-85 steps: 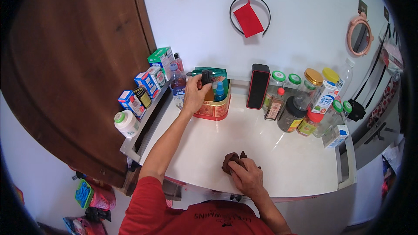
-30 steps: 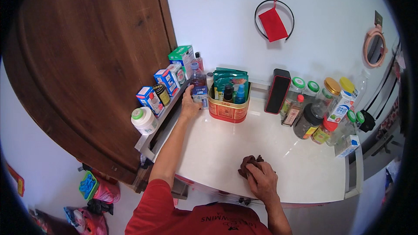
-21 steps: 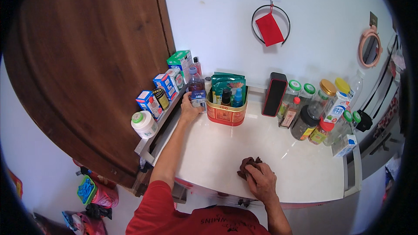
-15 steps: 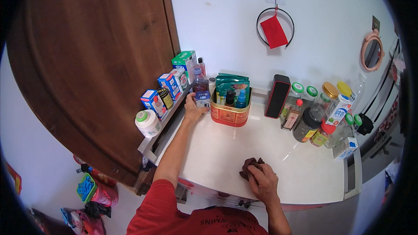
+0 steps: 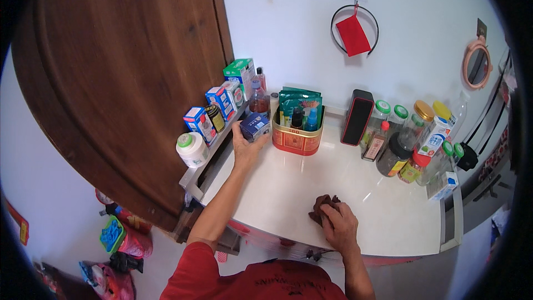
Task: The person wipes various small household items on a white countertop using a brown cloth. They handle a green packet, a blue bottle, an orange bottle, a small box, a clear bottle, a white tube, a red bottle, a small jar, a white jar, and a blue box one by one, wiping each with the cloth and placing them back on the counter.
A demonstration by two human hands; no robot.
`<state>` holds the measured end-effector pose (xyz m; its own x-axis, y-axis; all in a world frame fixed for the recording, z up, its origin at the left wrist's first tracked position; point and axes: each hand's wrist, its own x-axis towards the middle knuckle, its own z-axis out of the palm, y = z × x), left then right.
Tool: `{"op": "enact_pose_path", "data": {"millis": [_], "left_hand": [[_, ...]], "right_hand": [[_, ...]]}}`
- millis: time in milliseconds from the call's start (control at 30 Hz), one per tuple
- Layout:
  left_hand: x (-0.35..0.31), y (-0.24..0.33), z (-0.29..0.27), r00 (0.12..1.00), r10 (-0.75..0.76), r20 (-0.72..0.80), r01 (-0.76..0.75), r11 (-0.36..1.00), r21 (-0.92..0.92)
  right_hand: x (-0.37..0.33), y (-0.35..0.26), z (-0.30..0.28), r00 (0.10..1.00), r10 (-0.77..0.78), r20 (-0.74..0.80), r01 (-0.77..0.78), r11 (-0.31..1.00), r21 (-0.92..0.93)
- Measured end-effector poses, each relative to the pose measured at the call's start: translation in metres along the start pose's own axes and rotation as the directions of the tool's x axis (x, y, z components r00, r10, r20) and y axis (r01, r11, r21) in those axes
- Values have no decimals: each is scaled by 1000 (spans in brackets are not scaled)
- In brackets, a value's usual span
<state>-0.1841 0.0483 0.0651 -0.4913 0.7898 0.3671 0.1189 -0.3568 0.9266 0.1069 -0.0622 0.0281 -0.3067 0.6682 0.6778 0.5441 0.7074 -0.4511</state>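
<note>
My left hand [image 5: 248, 150] grips a small dark-blue box [image 5: 255, 126] at the back left of the white tabletop [image 5: 288, 189], thumb on one side and fingers on the other. Just right of that box stands a red and gold tin [image 5: 297, 141] holding green packets [image 5: 300, 101] and small bottles. A bottle of reddish-brown liquid [image 5: 259, 103] is behind the box. Near the front edge, my right hand [image 5: 340, 225] is closed on a crumpled dark-brown cloth [image 5: 322, 210] that rests on the tabletop.
Along the left rail are a white jar [image 5: 191, 151], several small boxes [image 5: 200, 124] and a green box [image 5: 239, 71]. A black speaker [image 5: 357, 118] with red edges stands at the back, beside clustered jars and bottles [image 5: 395, 155] on the right. A wooden door [image 5: 122, 78] borders the left.
The dark-blue box has been taken up and tilted by my left hand, its top now facing me. My right hand with the cloth has barely shifted. The view has moved slightly.
</note>
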Motion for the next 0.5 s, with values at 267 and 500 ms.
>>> {"op": "enact_pose_path", "data": {"millis": [267, 500], "left_hand": [[-116, 32, 37, 985, 102, 139, -89, 991, -97], [-165, -17, 54, 958, 147, 245, -151, 989, -6]], "right_hand": [[33, -21, -17, 959, 180, -217, -116, 954, 276], [62, -52, 10, 943, -321, -88, 301, 935, -188]]}}
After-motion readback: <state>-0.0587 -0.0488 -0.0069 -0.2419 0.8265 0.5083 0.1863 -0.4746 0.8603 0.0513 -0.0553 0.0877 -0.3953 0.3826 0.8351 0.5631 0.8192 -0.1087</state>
